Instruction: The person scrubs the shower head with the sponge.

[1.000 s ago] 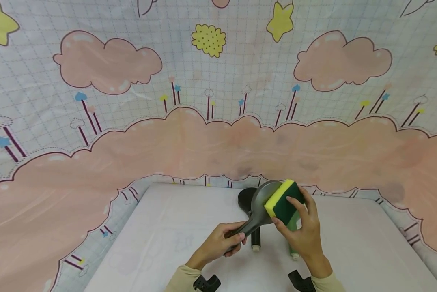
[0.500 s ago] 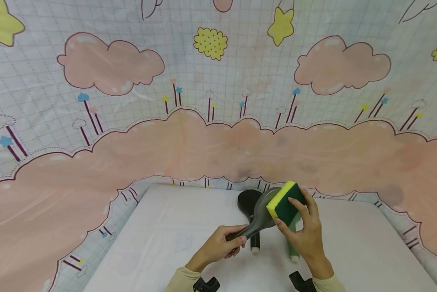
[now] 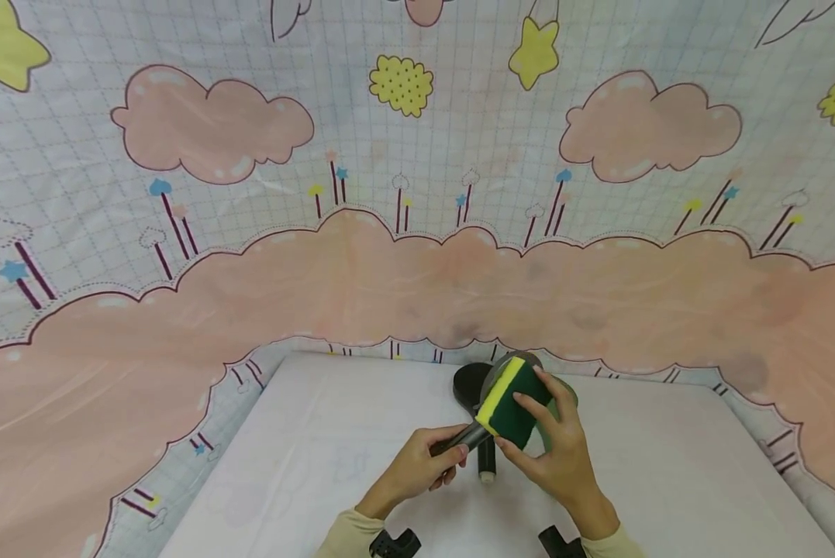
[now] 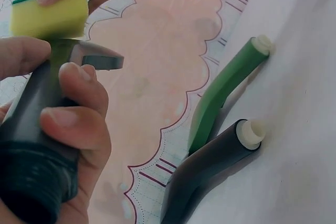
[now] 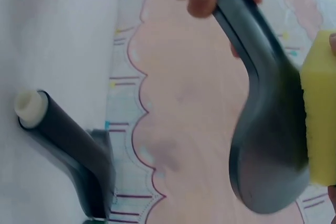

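My left hand (image 3: pixel 420 469) grips the handle of a dark grey shower head (image 5: pixel 270 156), raised over the white table with its head pointing away to the upper right. In the left wrist view the hollow threaded end of the handle shows close up. My right hand (image 3: pixel 557 457) pinches a yellow sponge (image 3: pixel 518 403) with a dark green scouring side. The sponge's yellow face is against the shower head, near where the handle meets the head. Much of the shower head is hidden behind the sponge in the head view.
A black shower head (image 3: pixel 471 384) and a green shower head (image 4: pixel 226 90) lie on the white table (image 3: pixel 305 434), behind the raised one. Their handle ends have pale plastic connectors. A patterned cloth (image 3: pixel 389 287) with clouds and stars hangs behind the table.
My right hand has moved the sponge left and down along the shower head, from its head toward the handle. My left hand stays almost in place.
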Tool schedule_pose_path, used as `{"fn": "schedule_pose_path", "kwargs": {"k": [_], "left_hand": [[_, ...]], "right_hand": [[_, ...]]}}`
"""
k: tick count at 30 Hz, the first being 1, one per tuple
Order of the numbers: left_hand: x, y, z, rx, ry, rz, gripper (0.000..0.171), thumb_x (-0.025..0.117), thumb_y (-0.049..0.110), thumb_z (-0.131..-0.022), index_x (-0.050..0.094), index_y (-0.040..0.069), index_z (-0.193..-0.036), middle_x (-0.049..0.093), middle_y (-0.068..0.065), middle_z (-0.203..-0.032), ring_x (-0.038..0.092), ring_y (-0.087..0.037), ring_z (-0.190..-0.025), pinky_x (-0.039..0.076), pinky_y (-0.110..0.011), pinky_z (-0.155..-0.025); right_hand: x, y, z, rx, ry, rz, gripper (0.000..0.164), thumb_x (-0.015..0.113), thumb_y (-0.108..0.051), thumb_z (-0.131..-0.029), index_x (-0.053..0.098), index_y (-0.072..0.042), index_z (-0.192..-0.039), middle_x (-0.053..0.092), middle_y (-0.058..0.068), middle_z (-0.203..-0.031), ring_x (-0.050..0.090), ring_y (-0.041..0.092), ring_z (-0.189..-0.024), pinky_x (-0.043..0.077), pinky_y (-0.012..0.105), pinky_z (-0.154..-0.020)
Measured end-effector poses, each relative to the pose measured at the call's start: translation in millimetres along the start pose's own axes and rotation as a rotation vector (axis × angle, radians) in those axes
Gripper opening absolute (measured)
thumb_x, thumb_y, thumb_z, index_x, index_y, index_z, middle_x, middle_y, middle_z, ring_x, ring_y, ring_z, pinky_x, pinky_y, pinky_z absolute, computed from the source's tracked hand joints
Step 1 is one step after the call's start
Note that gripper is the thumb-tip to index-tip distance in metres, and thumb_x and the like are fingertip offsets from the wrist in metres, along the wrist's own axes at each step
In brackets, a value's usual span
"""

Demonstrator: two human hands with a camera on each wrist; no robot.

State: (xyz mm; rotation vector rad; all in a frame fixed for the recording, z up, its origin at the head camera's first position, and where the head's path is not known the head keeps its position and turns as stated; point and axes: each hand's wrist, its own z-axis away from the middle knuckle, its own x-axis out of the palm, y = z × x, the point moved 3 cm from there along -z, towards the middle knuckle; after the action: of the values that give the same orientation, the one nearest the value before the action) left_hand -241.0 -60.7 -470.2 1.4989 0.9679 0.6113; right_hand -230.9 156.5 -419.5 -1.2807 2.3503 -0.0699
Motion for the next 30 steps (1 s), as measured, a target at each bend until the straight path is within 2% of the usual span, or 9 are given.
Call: {"fn": "schedule_pose_path", "kwargs": {"k": [3,7,14,19,23,26,28,30], "left_hand": [[0.0,-1.3,0.7,-0.011,0.005,-0.019,0.041,0.056,0.021,-0.1,0.055,0.006,-0.138,0.056,-0.034,-0.089,0.048,-0.002,-0.053,0.038,-0.015,-0.042],[0.0,-1.9,0.6,-0.001,0.007,-0.022,0.041,0.056,0.021,-0.1,0.055,0.006,-0.138,0.057,-0.034,-0.088,0.048,-0.002,-0.052,0.037,-0.015,-0.042],[2.4,-0.9,0.7,-0.013,0.001,-0.022,0.041,0.058,0.019,-0.099,0.056,0.005,-0.138,0.056,-0.039,-0.09,0.048,0.0,-0.052,0.036,-0.015,-0.043],[4.8,0.1,1.9,-0.019,0.015,-0.069,0.039,0.06,0.018,-0.097,0.059,0.006,-0.135,0.061,-0.035,-0.088,0.05,-0.001,-0.053,0.038,-0.016,-0.045],[7.3,0.4,2.7,0.0,0.032,-0.133,0.036,0.062,0.019,-0.096,0.062,0.009,-0.131,0.065,-0.022,-0.082,0.051,-0.001,-0.053,0.04,-0.015,-0.048],[8.1,0.4,2.1,0.023,0.056,-0.191,0.036,0.063,0.022,-0.096,0.063,0.011,-0.131,0.062,-0.007,-0.073,0.051,0.0,-0.052,0.039,-0.016,-0.046],[8.0,0.6,1.4,0.039,0.074,-0.236,0.037,0.063,0.025,-0.096,0.063,0.013,-0.131,0.059,0.0,-0.067,0.05,0.001,-0.051,0.038,-0.015,-0.045],[7.8,0.7,0.7,0.058,0.089,-0.274,0.038,0.063,0.027,-0.096,0.063,0.014,-0.131,0.055,0.004,-0.062,0.049,0.002,-0.049,0.037,-0.016,-0.043]], "right_hand": [[5,-4,2,-0.039,0.001,-0.006,0.059,0.066,-0.058,-0.086,0.067,-0.008,-0.12,0.045,0.028,-0.143,0.044,0.028,-0.133,0.03,0.014,-0.112],[4,-3,2,-0.038,0.016,0.014,0.06,0.066,-0.058,-0.086,0.067,-0.007,-0.119,0.045,0.028,-0.142,0.045,0.03,-0.131,0.029,0.015,-0.114],[-8,7,0,0.041,0.051,0.064,0.066,0.063,-0.062,-0.086,0.066,-0.006,-0.12,0.044,0.027,-0.144,0.045,0.03,-0.132,0.03,0.009,-0.108],[-16,16,1,0.11,0.08,0.055,0.067,0.065,-0.06,-0.085,0.064,-0.005,-0.123,0.042,0.026,-0.147,0.043,0.03,-0.133,0.031,0.005,-0.103],[-21,21,2,0.19,0.081,0.057,0.061,0.082,-0.039,-0.078,0.063,-0.006,-0.125,0.04,0.022,-0.15,0.043,0.035,-0.133,0.031,0.003,-0.1],[-23,23,3,0.227,0.075,0.068,0.065,0.088,-0.021,-0.068,0.063,-0.007,-0.126,0.038,0.021,-0.151,0.042,0.039,-0.133,0.03,0.003,-0.1],[-23,23,2,0.236,0.073,0.067,0.066,0.088,-0.022,-0.067,0.063,-0.008,-0.127,0.038,0.021,-0.152,0.041,0.039,-0.134,0.03,0.003,-0.101],[-22,23,2,0.215,0.08,0.064,0.063,0.086,-0.032,-0.073,0.064,-0.008,-0.126,0.038,0.022,-0.151,0.041,0.038,-0.134,0.03,0.003,-0.101]]}}
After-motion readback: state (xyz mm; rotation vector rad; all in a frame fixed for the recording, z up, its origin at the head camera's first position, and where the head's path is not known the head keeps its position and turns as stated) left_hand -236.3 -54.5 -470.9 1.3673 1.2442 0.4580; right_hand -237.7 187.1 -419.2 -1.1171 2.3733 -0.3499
